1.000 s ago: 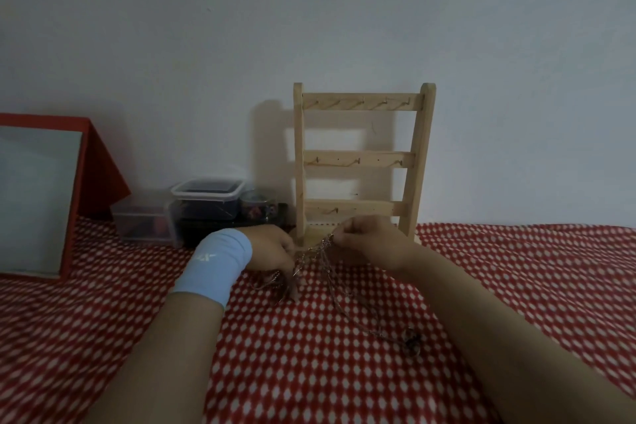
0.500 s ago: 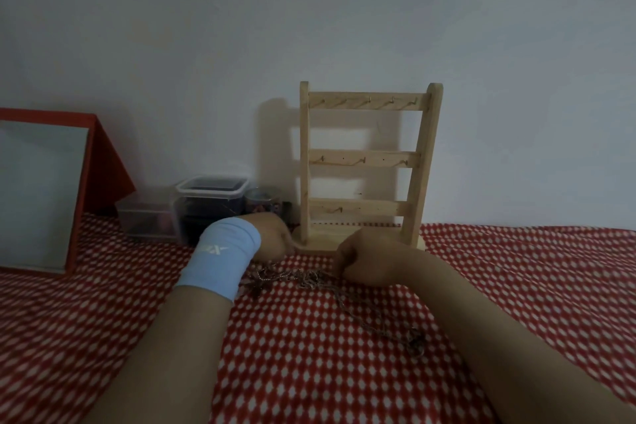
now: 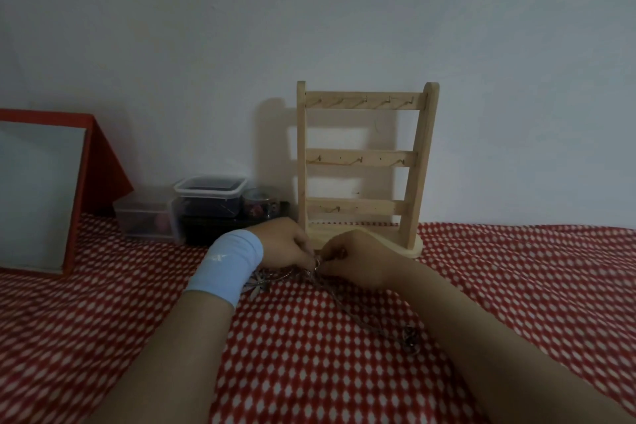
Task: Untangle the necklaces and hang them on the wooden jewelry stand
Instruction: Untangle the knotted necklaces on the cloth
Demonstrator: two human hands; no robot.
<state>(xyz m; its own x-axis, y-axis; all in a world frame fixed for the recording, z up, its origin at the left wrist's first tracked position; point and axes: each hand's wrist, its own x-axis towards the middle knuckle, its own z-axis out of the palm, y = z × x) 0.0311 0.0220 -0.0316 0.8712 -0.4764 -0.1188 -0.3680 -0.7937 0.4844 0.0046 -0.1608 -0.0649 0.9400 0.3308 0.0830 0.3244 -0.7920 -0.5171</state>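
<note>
A tangle of thin metal necklaces (image 3: 364, 320) lies on the red, white-dotted cloth, one chain trailing right to a small pendant (image 3: 411, 341). My left hand (image 3: 285, 246), with a light blue wristband, and my right hand (image 3: 351, 256) meet just in front of the stand's base, both pinching the chains at the knot between them. The wooden jewelry stand (image 3: 364, 162) is upright against the wall behind my hands, its three rails of small hooks bare.
Clear plastic boxes (image 3: 210, 198) and a small jar (image 3: 260, 203) sit left of the stand by the wall. A red-framed mirror (image 3: 38, 193) leans at the far left. The red cloth (image 3: 516, 272) spreads to the right.
My hands, spread apart half a second ago with the chain stretched between them, have come back together at the knot. The view has shifted slightly.
</note>
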